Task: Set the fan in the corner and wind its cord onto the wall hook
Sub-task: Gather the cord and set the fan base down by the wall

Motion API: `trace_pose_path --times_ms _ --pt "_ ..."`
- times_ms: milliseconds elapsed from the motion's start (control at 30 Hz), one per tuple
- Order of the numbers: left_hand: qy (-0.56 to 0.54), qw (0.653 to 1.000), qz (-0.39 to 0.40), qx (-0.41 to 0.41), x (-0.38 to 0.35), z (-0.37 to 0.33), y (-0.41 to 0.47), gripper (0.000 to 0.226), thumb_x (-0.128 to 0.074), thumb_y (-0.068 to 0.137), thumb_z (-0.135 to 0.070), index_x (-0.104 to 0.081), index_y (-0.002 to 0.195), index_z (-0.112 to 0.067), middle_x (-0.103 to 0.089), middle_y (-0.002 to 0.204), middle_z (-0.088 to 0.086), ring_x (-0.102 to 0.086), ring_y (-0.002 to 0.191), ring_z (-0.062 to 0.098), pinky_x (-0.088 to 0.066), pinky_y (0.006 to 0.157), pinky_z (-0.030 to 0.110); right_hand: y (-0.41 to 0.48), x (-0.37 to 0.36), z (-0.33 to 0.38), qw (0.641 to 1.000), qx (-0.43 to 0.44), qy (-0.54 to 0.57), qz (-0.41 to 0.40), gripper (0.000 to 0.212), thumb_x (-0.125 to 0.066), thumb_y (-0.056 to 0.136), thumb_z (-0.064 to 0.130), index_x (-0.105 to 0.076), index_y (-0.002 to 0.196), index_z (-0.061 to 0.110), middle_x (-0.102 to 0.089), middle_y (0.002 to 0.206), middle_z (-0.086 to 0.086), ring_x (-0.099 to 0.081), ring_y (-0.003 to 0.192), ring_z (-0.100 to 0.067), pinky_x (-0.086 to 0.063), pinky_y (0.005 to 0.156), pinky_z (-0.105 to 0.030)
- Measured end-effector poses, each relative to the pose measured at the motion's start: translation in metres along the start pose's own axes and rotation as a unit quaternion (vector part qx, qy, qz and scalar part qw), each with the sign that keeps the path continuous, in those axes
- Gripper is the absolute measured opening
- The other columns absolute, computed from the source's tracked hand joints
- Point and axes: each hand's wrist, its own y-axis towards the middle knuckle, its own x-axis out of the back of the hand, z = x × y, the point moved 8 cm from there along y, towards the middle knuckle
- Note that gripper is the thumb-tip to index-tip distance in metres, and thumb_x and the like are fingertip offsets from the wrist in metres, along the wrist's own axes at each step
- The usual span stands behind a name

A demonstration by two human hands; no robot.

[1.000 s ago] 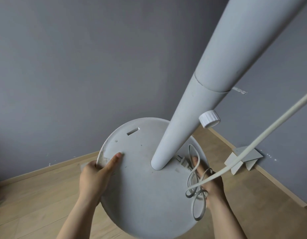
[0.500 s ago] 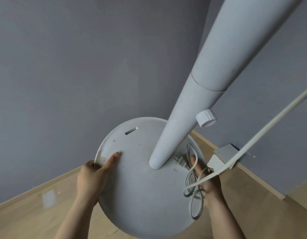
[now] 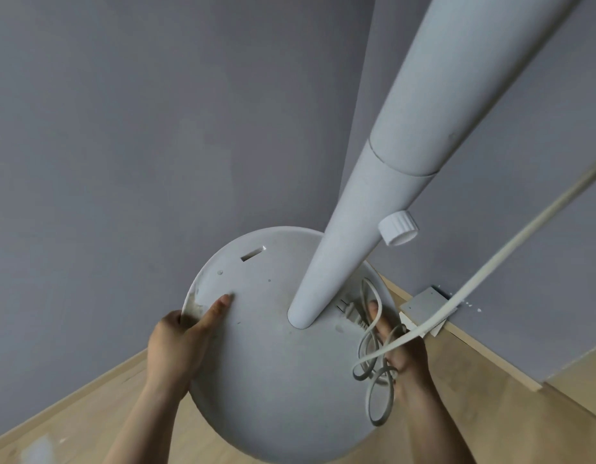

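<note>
I look down the white pole (image 3: 383, 195) of a standing fan to its round white base (image 3: 273, 373), held above the wooden floor near the room corner. My left hand (image 3: 179, 343) grips the base's left rim, thumb on top. My right hand (image 3: 402, 346) holds the right rim together with loops of the white cord (image 3: 373, 356); the plug (image 3: 351, 313) lies on the base by my thumb. One cord strand (image 3: 510, 249) runs up to the right, out of frame. The fan head and any wall hook are out of view.
Grey walls meet in a corner behind the pole. A wooden baseboard (image 3: 484, 349) runs along the right wall, with a small white box (image 3: 423, 303) on the floor against it. A white adjusting knob (image 3: 398, 227) sticks out of the pole. Wooden floor (image 3: 524, 423) spreads below.
The view has swung to the right, so the wall corner and the white box have shifted left. Both hands keep the same hold on the base and cord.
</note>
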Motion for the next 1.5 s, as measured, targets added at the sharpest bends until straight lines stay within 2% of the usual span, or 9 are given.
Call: trace_pose_path --times_ms 67,200,333,700,967,1167,1300,1400,1500 --pt "0.001 1.0 0.0 -0.002 -0.018 -0.011 0.016 0.09 -0.067 0.053 -0.071 -0.056 0.085 0.013 -0.054 0.069 0.009 -0.05 0.064 0.028 -0.038 0.057 0.035 0.025 -0.001 0.007 1.0 -0.005 0.009 -0.006 0.035 -0.063 0.088 0.036 -0.057 0.068 0.008 -0.062 0.068 -0.007 -0.056 0.064 -0.02 -0.051 0.073 -0.037" --pt "-0.004 1.0 0.001 -0.001 -0.062 -0.037 0.048 0.088 -0.071 0.054 -0.069 -0.056 0.084 0.012 -0.056 0.072 0.011 -0.051 0.065 0.029 -0.04 0.058 0.036 0.084 -0.001 0.027 1.0 0.011 -0.022 -0.007 0.041 -0.06 0.089 0.041 -0.052 0.062 0.01 -0.057 0.063 -0.006 -0.054 0.06 -0.018 -0.043 0.055 -0.027" --pt "-0.006 1.0 -0.003 -0.002 -0.111 -0.067 0.077 0.087 -0.066 0.05 -0.071 -0.057 0.083 0.009 -0.059 0.073 0.012 -0.055 0.068 0.031 -0.041 0.059 0.036 0.153 0.005 0.049 1.0 0.017 -0.012 -0.007 0.041 -0.06 0.09 0.038 -0.05 0.061 0.011 -0.055 0.058 -0.004 -0.052 0.054 -0.016 -0.039 0.051 -0.024" --pt "-0.037 0.999 -0.032 0.008 -0.222 -0.13 0.144 0.082 -0.075 0.059 -0.066 -0.058 0.086 0.01 -0.06 0.074 0.012 -0.056 0.069 0.031 -0.044 0.062 0.038 0.312 0.008 0.101 0.999 0.022 -0.021 0.035 0.041 -0.061 0.09 0.038 -0.053 0.06 0.01 -0.055 0.057 -0.005 -0.055 0.06 -0.023 -0.049 0.071 -0.039" --pt "-0.028 0.999 -0.039 0.008 -0.282 -0.161 0.212 0.058 -0.074 0.069 -0.056 -0.054 0.072 -0.002 -0.054 0.068 0.009 -0.049 0.062 0.025 -0.039 0.057 0.035 0.404 -0.014 0.123 0.999 0.016 -0.002 0.036 0.042 -0.062 0.089 0.036 -0.049 0.058 0.011 -0.051 0.051 -0.002 -0.047 0.049 -0.017 -0.038 0.049 -0.027" --pt "-0.037 0.999 -0.024 0.006 -0.332 -0.187 0.292 0.07 -0.075 0.066 -0.061 -0.057 0.081 0.005 -0.058 0.071 0.008 -0.053 0.066 0.026 -0.041 0.059 0.036 0.484 -0.044 0.152 1.0 0.013 -0.004 0.022 0.042 -0.064 0.085 0.045 -0.06 0.068 0.007 -0.062 0.065 -0.007 -0.056 0.062 -0.022 -0.045 0.057 -0.029" --pt "-0.035 0.999 -0.017 0.006 -0.353 -0.214 0.336 0.065 -0.073 0.07 -0.057 -0.06 0.086 0.004 -0.061 0.075 0.009 -0.055 0.069 0.025 -0.047 0.067 0.039 0.535 -0.065 0.177 0.998 0.03 -0.047 0.014 0.041 -0.06 0.089 0.043 -0.058 0.067 0.008 -0.061 0.063 -0.006 -0.056 0.056 -0.018 -0.044 0.052 -0.025" --pt "-0.029 1.0 -0.01 0.001 -0.362 -0.227 0.364 0.077 -0.074 0.057 -0.066 -0.06 0.085 0.005 -0.063 0.077 0.011 -0.059 0.076 0.032 -0.049 0.069 0.043 0.563 -0.082 0.187 0.999 0.023 -0.037 0.013 0.041 -0.062 0.087 0.045 -0.063 0.072 0.007 -0.065 0.067 -0.008 -0.06 0.061 -0.021 -0.051 0.06 -0.031" --pt "-0.027 0.999 -0.022 0.01 -0.364 -0.235 0.389 0.08 -0.066 0.051 -0.069 -0.06 0.085 0.003 -0.063 0.078 0.01 -0.061 0.079 0.034 -0.051 0.072 0.045 0.585 -0.105 0.197 0.999 0.029 -0.034 0.02 0.039 -0.062 0.088 0.041 -0.057 0.066 0.01 -0.06 0.064 -0.008 -0.054 0.054 -0.016 -0.041 0.05 -0.024"
